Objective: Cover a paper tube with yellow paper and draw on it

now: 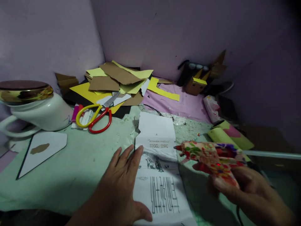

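Observation:
My right hand [249, 191] grips a flower-patterned glue gun [211, 153] by its handle. The nozzle points left, just over the right edge of a printed sheet [162, 194], and a clear glue stick [272, 153] juts from the back. A small red light glows on its side. With fingers spread, my left hand [124, 185] lies flat at the sheet's left edge, its thumb on the print. That sheet is creased and white, with black lines and lettering, and its far end [156, 125] is plain with a notched left side.
Yellow-and-red scissors [101, 114] lie on cut scraps of paper and cardboard [122, 78] at the back. A white mug [42, 110] with a gold lid stands left, behind a white cut piece [43, 147]. A small cardboard figure [196, 85] sits at the back right.

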### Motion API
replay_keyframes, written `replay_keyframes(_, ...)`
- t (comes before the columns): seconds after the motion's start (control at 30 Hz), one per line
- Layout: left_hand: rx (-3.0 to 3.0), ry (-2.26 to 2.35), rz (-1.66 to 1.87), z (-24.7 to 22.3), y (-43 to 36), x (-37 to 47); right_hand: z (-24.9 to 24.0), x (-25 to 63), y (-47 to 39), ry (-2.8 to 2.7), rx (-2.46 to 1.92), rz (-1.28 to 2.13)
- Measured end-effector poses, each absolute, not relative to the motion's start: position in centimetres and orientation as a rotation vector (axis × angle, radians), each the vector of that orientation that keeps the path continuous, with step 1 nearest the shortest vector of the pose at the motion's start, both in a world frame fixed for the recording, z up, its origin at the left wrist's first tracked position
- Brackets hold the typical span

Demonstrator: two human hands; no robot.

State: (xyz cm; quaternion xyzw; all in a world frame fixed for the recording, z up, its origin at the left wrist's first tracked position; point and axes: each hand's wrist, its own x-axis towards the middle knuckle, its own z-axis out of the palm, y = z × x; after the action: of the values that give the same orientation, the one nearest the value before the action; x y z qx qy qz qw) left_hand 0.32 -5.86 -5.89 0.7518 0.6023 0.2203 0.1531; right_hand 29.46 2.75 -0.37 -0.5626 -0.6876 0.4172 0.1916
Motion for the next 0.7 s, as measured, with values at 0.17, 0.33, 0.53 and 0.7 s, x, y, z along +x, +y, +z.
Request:
replay_keyframes(0.17, 2.194, 1.716, 0.509, -4.6, -5.4, 0.4, 0.3, 30.3, 2.5, -1.885, -1.676, 0.969)
replay_keyframes(0.33, 2.211, 1.717, 0.436, -4.2, -5.3, 0.3, 1.1, 27.6, 2.6, -1.993, -1.506, 1.222)
replay_keyframes(0.53, 2.16, 1.796, 0.438, -4.4, -5.5, 0.6, 2.7, 22.6, 3.1, -2.004, -1.283, 1.526)
replay_keyframes(0.7, 2.091, 1.827, 0.397, -4.3, -5.7, 0.5, 2.5, 22.0, 3.5, -2.106, -1.256, 1.555)
